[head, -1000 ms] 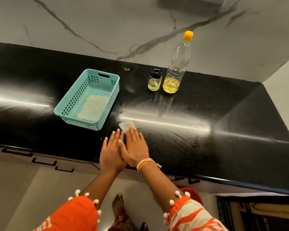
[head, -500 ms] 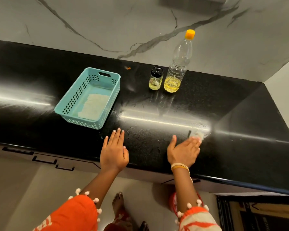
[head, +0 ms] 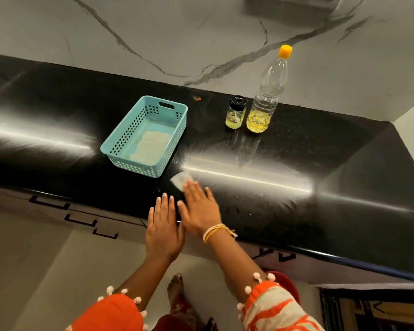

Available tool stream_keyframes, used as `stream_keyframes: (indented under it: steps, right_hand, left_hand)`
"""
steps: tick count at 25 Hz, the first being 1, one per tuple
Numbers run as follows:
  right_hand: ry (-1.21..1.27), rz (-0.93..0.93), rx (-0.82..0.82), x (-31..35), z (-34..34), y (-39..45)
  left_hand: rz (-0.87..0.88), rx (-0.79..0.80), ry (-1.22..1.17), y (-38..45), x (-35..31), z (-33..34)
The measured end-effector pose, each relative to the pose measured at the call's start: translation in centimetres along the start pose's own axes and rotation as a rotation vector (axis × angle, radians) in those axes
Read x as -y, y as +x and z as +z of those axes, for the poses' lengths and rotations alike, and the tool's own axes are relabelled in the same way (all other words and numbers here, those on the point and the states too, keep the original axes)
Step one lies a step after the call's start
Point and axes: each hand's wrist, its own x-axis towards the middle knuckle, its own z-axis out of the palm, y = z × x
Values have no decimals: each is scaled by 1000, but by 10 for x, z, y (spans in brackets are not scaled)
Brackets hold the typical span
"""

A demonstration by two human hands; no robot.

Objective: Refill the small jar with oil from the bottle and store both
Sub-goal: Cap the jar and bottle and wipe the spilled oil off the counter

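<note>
Dim warm light, glare streaks on countertop (head: 249, 180), wide-angle bending

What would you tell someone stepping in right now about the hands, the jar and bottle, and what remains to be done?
Left hand: flat on the counter edge, holding nothing.
Right hand: straight fingers pressing a white tissue onto the counter beside the basket.
Small jar: upright, black lid on, some oil inside, at the back of the counter.
Oil bottle: upright just right of the jar, orange cap on, oil low.
Blue basket: left of both, a paper liner in it.
Done: both containers are closed.
Left: finish wiping, then store jar and bottle, probably in the basket.
</note>
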Motion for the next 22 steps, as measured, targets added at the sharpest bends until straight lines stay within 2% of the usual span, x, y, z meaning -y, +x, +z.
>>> stream_keyframes:
  steps: [3,6,9,11,13,16,19,21,22]
  right_hand:
    - [-52,341,-85,-57,-18,-2]
    - [-54,667,-175,-120,-32,-47]
    - [-65,839,-243,-125,-22,-102]
    - [-25,899,-275,-106,-16,-107]
    - [24,854,-262,-84,-17,-86]
    - [-16,500,-214,-33,-3,-51]
    - [-47,171,-98,20,26,-63]
    - [-109,101,-94,15,27,-77]
    - [-142,147,-124,0,22,-80]
  left_hand:
    - [16,6,51,-5,2,-2]
    - [20,70,91,-4,1,-5]
    - [56,150,103,-1,7,-7]
    - [72,195,87,2,9,-10]
    - [88,261,98,5,11,-11]
    - [102,339,161,8,11,-18]
    - [115,372,219,8,10,-23]
    - [143,378,232,7,10,-27]
    - [161,386,234,8,11,-29]
